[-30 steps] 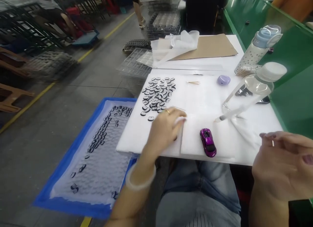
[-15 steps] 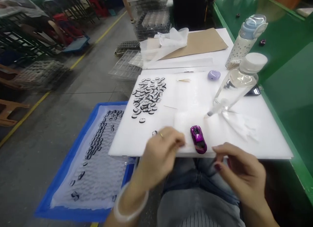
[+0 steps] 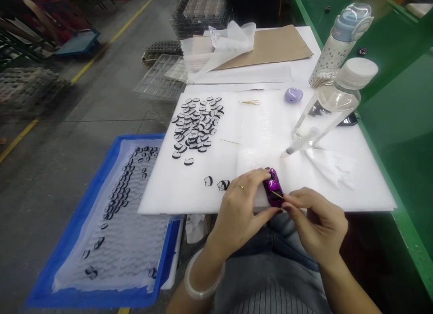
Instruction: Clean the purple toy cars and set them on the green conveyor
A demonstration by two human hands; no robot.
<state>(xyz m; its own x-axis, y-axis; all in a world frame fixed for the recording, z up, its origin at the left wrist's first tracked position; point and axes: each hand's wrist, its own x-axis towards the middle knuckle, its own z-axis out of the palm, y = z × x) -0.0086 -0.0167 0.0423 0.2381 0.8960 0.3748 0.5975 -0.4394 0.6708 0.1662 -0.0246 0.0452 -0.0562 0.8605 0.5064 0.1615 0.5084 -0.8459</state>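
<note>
A purple toy car (image 3: 274, 186) lies on the white foam board (image 3: 264, 131) at its front edge. My left hand (image 3: 238, 212) grips the car between fingertips at its far end and the thumb at its near end. Between the thumb and fingers of my right hand (image 3: 316, 221) is a thin wooden stick (image 3: 277, 195), its tip at the car's dark rear window. Whether the tip touches the window I cannot tell. Small black-edged clear pieces (image 3: 208, 181) lie left of my left hand. A pen-like tube (image 3: 301, 145) rests beyond the car.
Many black-edged pieces (image 3: 194, 124) cover the board's left side. Several thin sticks (image 3: 250, 102) and a lilac case (image 3: 293, 95) lie farther back. On the right stand a clear bottle (image 3: 329, 106) and a dotted tumbler (image 3: 333, 50). A blue tray (image 3: 72, 228) sits lower left.
My left hand has moved right and taken hold of the car. My right hand has come left, bringing the stick to the car's rear window. The camera view has shifted slightly.
</note>
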